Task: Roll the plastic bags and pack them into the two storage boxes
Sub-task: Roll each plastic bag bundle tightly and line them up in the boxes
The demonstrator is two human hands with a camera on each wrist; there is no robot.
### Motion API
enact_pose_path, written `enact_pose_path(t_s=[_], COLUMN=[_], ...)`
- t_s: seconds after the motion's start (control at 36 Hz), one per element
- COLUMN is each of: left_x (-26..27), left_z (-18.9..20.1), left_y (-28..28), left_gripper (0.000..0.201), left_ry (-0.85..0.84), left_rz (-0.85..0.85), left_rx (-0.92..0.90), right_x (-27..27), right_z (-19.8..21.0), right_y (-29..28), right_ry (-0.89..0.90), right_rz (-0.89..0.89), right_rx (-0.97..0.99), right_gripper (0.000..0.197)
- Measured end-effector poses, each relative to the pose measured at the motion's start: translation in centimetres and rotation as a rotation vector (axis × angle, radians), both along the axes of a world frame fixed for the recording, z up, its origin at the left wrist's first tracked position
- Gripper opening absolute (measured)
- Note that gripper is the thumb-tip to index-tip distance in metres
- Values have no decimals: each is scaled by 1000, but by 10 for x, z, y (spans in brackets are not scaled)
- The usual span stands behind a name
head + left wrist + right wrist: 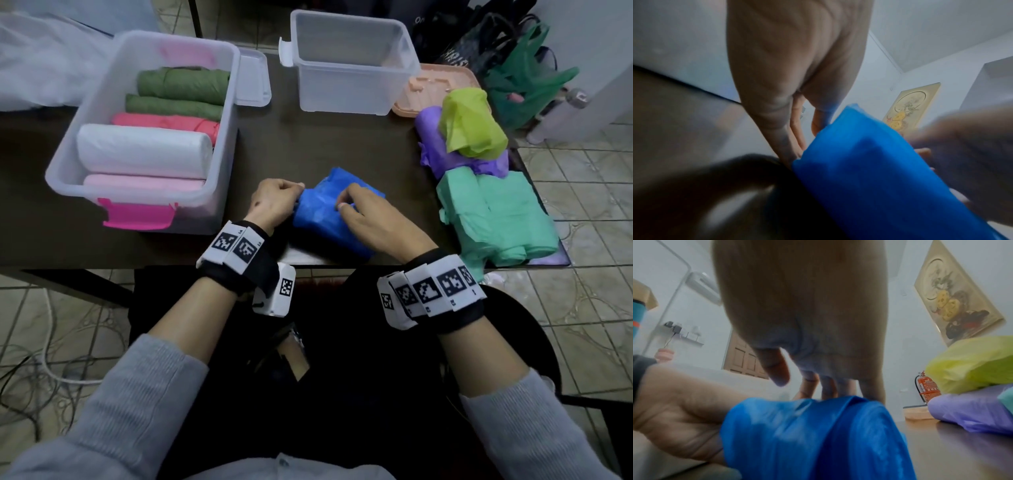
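A blue plastic bag lies partly rolled on the dark table near its front edge. My left hand grips its left end with curled fingers. My right hand lies over its right side, fingertips curled into the plastic. The left storage box, clear with a pink latch, holds several rolled bags: green, red-pink, white and pale pink. The right storage box at the back stands empty. The wrist views show the blue bag close up under the fingers.
Loose bags wait at the right edge: a yellow-green bag on a purple bag, and a mint-green pile. A peach lid lies behind them, a clear lid between the boxes. Dark and green bags sit on the floor at the far right.
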State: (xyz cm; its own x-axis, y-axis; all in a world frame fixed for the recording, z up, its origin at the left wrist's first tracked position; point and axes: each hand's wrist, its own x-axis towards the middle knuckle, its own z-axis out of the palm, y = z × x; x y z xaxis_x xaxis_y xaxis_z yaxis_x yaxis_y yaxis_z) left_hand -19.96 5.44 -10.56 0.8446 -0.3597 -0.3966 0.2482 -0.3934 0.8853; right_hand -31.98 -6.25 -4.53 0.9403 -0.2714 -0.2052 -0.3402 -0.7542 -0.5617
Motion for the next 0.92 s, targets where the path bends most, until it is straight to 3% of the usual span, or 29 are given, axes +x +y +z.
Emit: enact_pose_path(t_s=[0.11,0.19,0.31,0.39,0.47,0.56,0.67,0.78,0.92], left_x=[8,12,8,2,1,6,20,27,27], left_z=[11,20,33,39,39,44,70,95,103], left_y=[-4,-11,-19,-22,-27,-30,-36,-41,-46], left_gripper=[29,46,47,34,22,10,21,23,25], left_ry=[43,-1,-67,-96,-100,-93,-197,-274,-318], left_rz=[-80,-188,-413,-521,-483,-316,-127,-127,-129], left_rx=[22,150,356,427,295,91,-90,-147,-154], right_x=[-2,-2,-3,-4,-5,-8,-10,-5,1], right_z=[-4,-6,-14,-17,-14,-11,-15,-23,-11], right_y=[-3,1,14,20,24,30,31,27,23], right_ry=[46,170,239,228,197,74,-90,-191,-8], right_rz=[30,57,108,130,163,173,166,154,284], right_rx=[-57,-93,-230,-268,-364,-640,-845,-874,-666], right_gripper=[46,68,72,76,73,57,51,53,50])
